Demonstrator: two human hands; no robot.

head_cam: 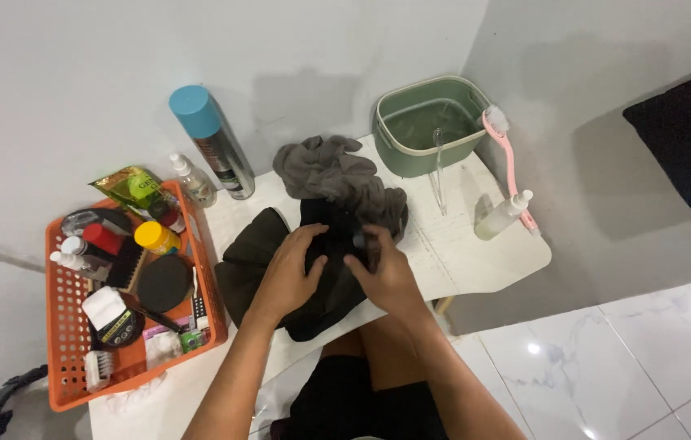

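Both hands press down on a black cap [280,269] on the white table [476,261]. The left hand [292,269] lies half open, gripping its crown; the right hand [386,273] pinches its top edge.

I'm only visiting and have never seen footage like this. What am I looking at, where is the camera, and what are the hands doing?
No machine here: a person wears a camera on the head, looking down at their own bare hands. The left hand and right hand both rest on a black cap on a white table. Behind it lies a grey cloth. An orange basket of brushes and bottles sits left, beside a spray can. A green tub and pink brush sit right.
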